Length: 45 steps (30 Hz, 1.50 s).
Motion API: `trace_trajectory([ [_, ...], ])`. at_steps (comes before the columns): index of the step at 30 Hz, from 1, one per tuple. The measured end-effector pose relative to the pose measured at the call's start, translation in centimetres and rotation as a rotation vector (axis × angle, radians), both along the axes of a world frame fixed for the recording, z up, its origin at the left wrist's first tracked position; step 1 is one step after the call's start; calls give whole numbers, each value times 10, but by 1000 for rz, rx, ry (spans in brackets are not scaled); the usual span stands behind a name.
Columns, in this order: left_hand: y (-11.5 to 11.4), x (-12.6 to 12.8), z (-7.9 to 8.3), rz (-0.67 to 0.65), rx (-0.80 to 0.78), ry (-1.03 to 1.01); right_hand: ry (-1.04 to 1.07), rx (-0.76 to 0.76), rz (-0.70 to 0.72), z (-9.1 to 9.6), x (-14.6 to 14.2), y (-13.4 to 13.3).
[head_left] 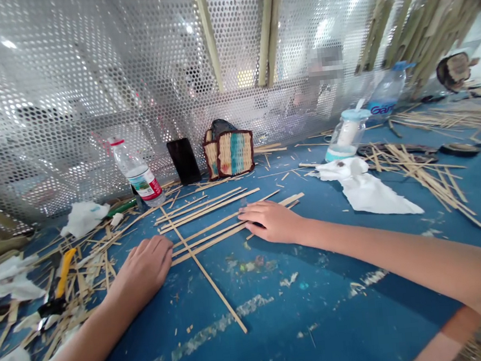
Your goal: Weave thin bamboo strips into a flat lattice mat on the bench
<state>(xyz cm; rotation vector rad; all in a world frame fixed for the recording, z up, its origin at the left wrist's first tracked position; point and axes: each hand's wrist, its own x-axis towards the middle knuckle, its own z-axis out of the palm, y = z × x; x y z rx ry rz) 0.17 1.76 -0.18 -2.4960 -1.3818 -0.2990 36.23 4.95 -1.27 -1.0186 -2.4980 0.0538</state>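
Note:
Several long bamboo strips point(209, 209) lie side by side on the blue table point(321, 309). One thin strip point(204, 272) crosses them and runs toward me. My left hand point(144, 269) rests palm down at the left ends of the strips, fingers together and flat. My right hand point(272, 221) lies flat on the strips near their right ends, fingers stretched out. Neither hand grips anything.
A water bottle point(140, 176), a black phone point(184, 160) and a small woven piece point(229, 153) stand against the perforated metal screen point(86, 76). White tissue point(364, 188), a white jar point(346, 133) and scattered strips point(427, 171) lie right. Scraps and a yellow-handled tool point(64, 271) lie left.

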Motion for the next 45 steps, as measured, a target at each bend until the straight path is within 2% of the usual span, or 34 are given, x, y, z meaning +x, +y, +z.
trace_trajectory([
  [4,2,-1,1,-1,-71,-101,76,-115,40,-2,3,7],
  [8,3,-2,-1,0,-92,-130,83,-202,24,-1,5,10],
  [13,3,-2,-1,1,-107,-143,-14,-174,105,2,5,5],
  [19,0,1,3,8,-119,-151,-77,-110,95,1,5,2],
  [23,1,2,7,16,-155,-195,-70,-124,99,1,4,3],
  [27,13,-5,14,170,-203,-367,-57,-151,89,1,4,4],
  [30,28,-12,16,274,-188,-384,-50,-163,91,1,3,5],
  [36,52,-16,14,212,-195,-307,-39,-165,86,1,2,4],
  [45,56,-23,6,156,-215,-349,-60,-151,100,3,4,2],
])
